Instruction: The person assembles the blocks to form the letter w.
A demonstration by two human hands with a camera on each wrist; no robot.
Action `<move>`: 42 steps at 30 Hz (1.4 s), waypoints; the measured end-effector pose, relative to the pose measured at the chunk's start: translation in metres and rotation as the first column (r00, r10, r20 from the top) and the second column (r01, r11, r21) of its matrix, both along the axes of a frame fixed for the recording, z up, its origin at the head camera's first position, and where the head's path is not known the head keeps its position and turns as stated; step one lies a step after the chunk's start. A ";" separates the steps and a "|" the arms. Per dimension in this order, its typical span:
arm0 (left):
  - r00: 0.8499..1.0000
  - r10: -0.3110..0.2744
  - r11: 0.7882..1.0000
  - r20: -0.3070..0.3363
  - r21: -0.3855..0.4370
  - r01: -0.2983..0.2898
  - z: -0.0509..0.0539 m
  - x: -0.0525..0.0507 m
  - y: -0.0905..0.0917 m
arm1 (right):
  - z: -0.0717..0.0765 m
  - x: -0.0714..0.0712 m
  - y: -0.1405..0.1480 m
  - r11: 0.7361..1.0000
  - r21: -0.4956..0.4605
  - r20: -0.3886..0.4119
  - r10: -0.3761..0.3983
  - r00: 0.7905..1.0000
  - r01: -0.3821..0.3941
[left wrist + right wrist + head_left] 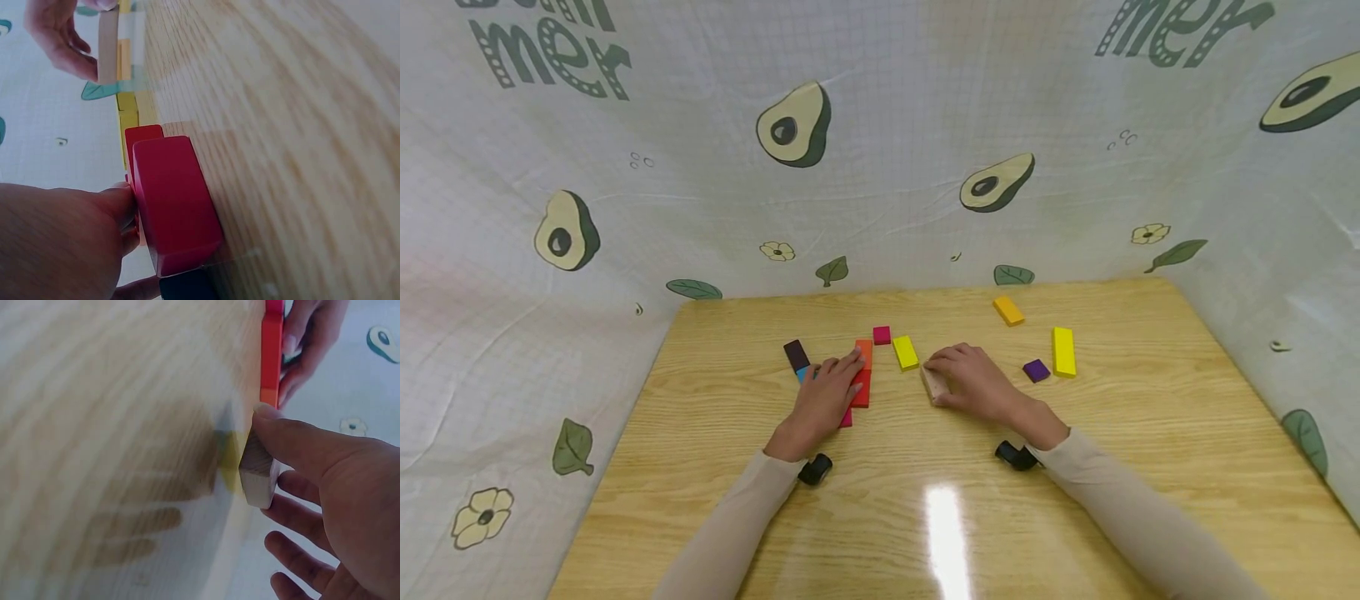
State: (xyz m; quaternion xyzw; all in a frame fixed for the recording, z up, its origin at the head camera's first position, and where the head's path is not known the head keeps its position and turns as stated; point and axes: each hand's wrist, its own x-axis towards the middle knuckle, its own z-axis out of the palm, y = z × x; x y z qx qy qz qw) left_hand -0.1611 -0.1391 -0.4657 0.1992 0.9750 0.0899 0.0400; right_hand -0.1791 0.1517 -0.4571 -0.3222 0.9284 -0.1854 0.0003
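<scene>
Wood-grain tabletop provides flat support. Right hand pinches the plain wooden block beside the shorter yellow block, presumably for controlled placement. Left hand, fingers relaxed, touches red block and orange block, probably steadying them.

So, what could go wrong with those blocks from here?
The right hand pinches the unpainted wooden block close beside the shorter yellow block, so moving it to the left might bump the yellow one out of place. The left hand lies over the red block and the orange-red block, which sit end to end, so a small slip of that hand could knock them out of line.
</scene>
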 end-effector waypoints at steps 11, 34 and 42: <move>1.000 0.002 1.000 0.007 0.003 -0.002 0.002 0.001 0.000 | -0.002 0.011 -0.019 1.000 0.014 -0.005 0.009 1.000 -0.008; 1.000 -0.015 1.000 0.008 0.006 0.015 0.001 0.001 -0.001 | -0.006 0.010 -0.026 0.998 0.037 -0.057 0.058 0.997 -0.056; 0.999 -0.037 0.999 -0.010 -0.001 0.037 0.004 0.000 -0.002 | -0.009 0.006 -0.027 0.997 0.056 -0.077 0.058 0.995 -0.054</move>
